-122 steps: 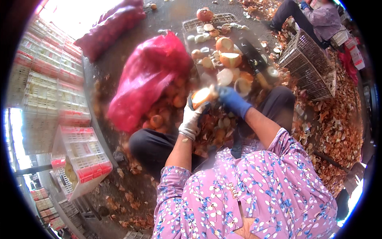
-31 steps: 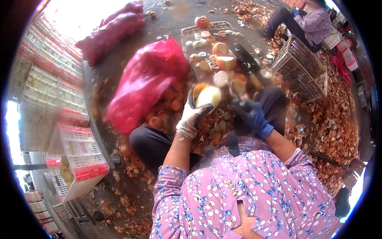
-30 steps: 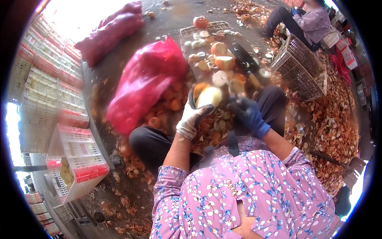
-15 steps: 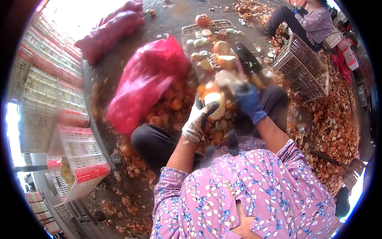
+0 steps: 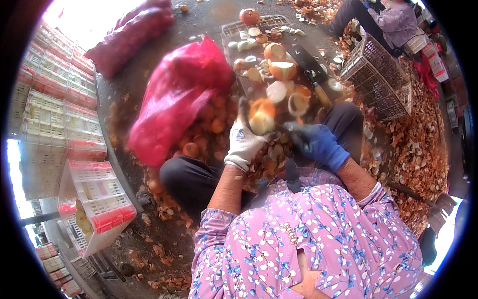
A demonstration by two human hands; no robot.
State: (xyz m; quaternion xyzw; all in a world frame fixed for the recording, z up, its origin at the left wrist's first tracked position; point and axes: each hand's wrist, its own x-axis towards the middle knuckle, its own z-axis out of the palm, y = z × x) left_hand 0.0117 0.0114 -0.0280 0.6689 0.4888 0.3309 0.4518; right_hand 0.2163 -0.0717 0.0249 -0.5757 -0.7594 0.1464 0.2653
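Note:
My left hand [image 5: 247, 143], in a white glove with dark fingertips, is closed around an onion [image 5: 262, 119]. Its top shows orange-brown skin and its lower side is pale and bare; motion blurs it. To its right is my right hand [image 5: 321, 144] in a blue glove. The fingers of that hand are bent toward the onion, their dark tips smeared, so whether they grip anything is unclear. Just beyond the hands stands an upturned crate [image 5: 230, 31] bearing onions and peel. On it lies a broad knife [image 5: 309, 64] with a wooden handle. A blurred curved piece of onion [image 5: 298, 103] is near the handle.
A red mesh sack [image 5: 172, 94] spills onions at left, with another full sack [image 5: 132, 37] behind. Stacked white crates [image 5: 45, 119] line the left side. Right, a brown crate [image 5: 376, 74] stands among heaped peel [image 5: 418, 154]; beyond it a person [image 5: 393, 22] sits.
My right hand has come down and nearer, away from the pale blurred piece it had over the crate. My left hand has turned the onion, still holding it. The view has shifted slightly.

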